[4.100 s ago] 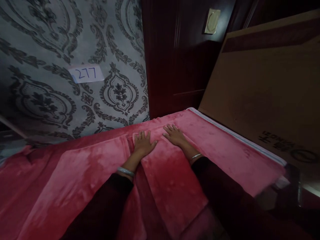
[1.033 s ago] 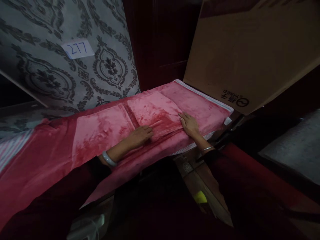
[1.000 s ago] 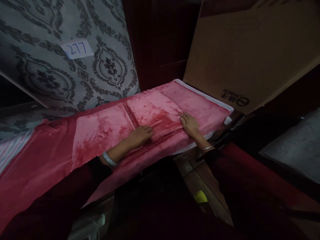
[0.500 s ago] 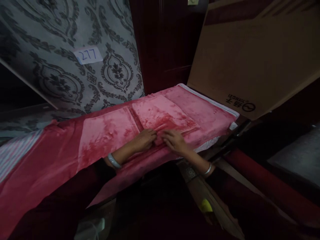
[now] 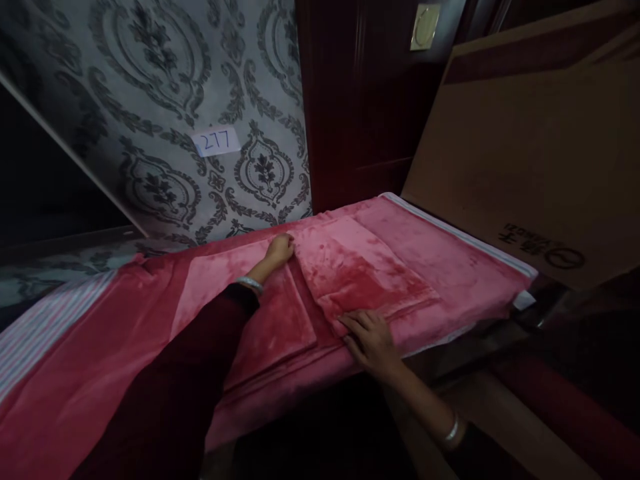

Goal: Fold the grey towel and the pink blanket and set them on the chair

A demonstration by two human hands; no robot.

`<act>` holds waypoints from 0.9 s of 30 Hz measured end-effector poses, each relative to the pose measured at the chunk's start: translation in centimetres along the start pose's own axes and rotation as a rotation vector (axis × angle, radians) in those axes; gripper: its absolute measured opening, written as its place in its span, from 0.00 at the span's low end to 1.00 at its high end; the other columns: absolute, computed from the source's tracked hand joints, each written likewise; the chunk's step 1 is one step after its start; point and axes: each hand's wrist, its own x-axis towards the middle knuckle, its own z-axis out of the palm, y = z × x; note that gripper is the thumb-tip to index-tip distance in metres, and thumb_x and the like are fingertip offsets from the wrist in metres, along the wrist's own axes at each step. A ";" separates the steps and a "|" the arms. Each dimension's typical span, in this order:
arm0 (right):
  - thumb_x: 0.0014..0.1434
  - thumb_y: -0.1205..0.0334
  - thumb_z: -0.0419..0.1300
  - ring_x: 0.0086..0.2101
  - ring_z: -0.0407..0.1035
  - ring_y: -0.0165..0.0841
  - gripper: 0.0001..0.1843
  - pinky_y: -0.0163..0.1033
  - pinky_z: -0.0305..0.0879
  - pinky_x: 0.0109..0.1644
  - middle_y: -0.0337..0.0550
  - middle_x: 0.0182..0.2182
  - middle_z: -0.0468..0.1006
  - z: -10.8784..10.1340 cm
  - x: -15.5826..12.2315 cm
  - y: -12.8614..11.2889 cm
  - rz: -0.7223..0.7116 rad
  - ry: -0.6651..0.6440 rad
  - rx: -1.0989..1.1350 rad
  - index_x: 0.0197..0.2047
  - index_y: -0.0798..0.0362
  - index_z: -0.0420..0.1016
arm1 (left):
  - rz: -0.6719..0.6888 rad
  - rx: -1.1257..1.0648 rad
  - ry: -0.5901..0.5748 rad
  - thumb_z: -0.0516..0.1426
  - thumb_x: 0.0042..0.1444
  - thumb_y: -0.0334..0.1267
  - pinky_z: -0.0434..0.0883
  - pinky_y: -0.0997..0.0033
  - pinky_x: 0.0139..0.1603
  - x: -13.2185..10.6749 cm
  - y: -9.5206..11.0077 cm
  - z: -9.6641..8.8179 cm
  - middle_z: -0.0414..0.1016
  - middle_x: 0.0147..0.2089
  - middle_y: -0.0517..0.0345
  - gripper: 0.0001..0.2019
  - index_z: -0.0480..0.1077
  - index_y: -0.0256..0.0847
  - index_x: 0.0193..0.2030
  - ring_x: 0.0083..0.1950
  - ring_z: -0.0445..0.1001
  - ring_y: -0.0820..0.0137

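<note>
Two pink plush fabric pieces lie side by side on a larger pink plush cloth (image 5: pixel 430 247), with a narrow darker gap between them. My left hand (image 5: pixel 280 250) is closed at the far left corner of the right-hand plush piece (image 5: pixel 360 253), pinching its edge. At that piece's near left corner is my right hand (image 5: pixel 373 341), its fingers bent over the edge and the thumb low beside it. The left-hand plush piece (image 5: pixel 280 327) lies flat, partly hidden by my left arm. Both wrists carry bangles.
A cardboard box (image 5: pixel 525 147) leans at the right behind the cloth's end. Patterned wallpaper with a paper label (image 5: pixel 217 141) marked 277 and a dark red door panel (image 5: pixel 357 120) stand behind. Striped fabric (image 5: pixel 55 320) shows at the left.
My hands were close together at the near edge. The left has moved away to the far corner, while the right stays by the near corner. The view has shifted.
</note>
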 end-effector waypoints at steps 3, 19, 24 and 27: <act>0.69 0.63 0.57 0.49 0.71 0.42 0.17 0.49 0.65 0.51 0.48 0.48 0.80 -0.3 -0.1 -0.1 0.019 0.002 0.008 0.59 0.49 0.76 | -0.040 0.010 -0.024 0.56 0.62 0.31 0.69 0.63 0.66 2.4 -0.6 1.0 0.72 0.67 0.39 0.25 0.69 0.33 0.67 0.65 0.73 0.58; 0.69 0.63 0.58 0.49 0.71 0.41 0.16 0.50 0.65 0.52 0.46 0.48 0.81 -1.0 0.2 -0.6 0.054 0.039 0.059 0.58 0.49 0.77 | -0.288 0.002 -0.034 0.53 0.68 0.37 0.71 0.59 0.63 7.6 -1.1 4.1 0.77 0.61 0.39 0.18 0.75 0.34 0.59 0.63 0.75 0.54; 0.69 0.63 0.58 0.50 0.72 0.42 0.17 0.51 0.66 0.53 0.47 0.49 0.81 -1.0 0.1 -0.6 0.047 0.033 0.058 0.59 0.48 0.76 | -0.359 -0.051 -0.032 0.55 0.66 0.36 0.72 0.58 0.62 7.8 -1.2 4.6 0.78 0.60 0.38 0.16 0.76 0.34 0.57 0.63 0.75 0.52; 0.69 0.61 0.58 0.50 0.72 0.42 0.17 0.51 0.67 0.52 0.47 0.49 0.81 -1.1 0.0 -0.6 0.047 0.025 0.049 0.60 0.47 0.76 | -0.361 -0.109 -0.047 0.60 0.62 0.36 0.73 0.61 0.58 7.9 -1.4 4.3 0.81 0.54 0.40 0.14 0.78 0.34 0.52 0.58 0.78 0.54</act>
